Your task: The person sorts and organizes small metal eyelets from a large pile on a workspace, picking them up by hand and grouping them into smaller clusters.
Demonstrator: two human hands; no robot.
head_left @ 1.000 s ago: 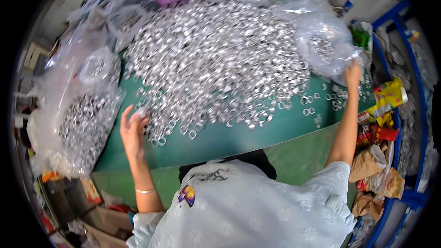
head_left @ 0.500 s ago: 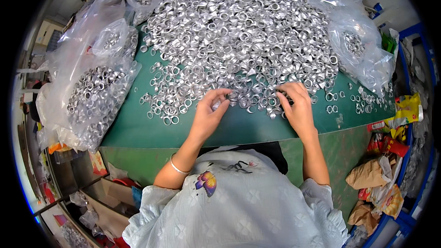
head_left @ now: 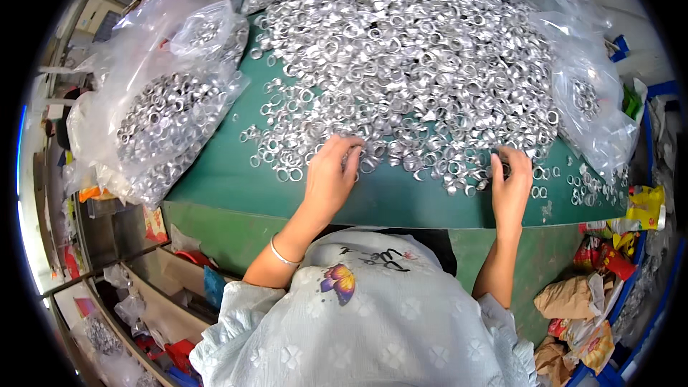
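Observation:
A large heap of silvery metal rings (head_left: 416, 50) covers the green tabletop (head_left: 401, 204), thinning toward the near edge. At the heap's near left fringe, my left hand (head_left: 331, 175) rests with bent fingers among loose rings, thumb and forefinger apart at the tips. Farther right, my right hand (head_left: 512, 183) touches the near right fringe; its thumb stands off from the curled fingers. Whether a ring lies under either set of fingertips is hidden. Between the hands several rings (head_left: 459, 179) lie scattered.
Clear plastic bags of rings flank the heap, one at left (head_left: 168, 122) and one at right (head_left: 595, 100). A small cluster of rings (head_left: 598, 188) lies near the right edge. Crumpled paper bags (head_left: 570, 297) and colourful packets (head_left: 605, 258) sit by a blue rack at right; cardboard boxes (head_left: 165, 301) stand lower left.
The view has shifted. My hands have spread apart: the right one moved right along the heap's near fringe, the left one slightly left.

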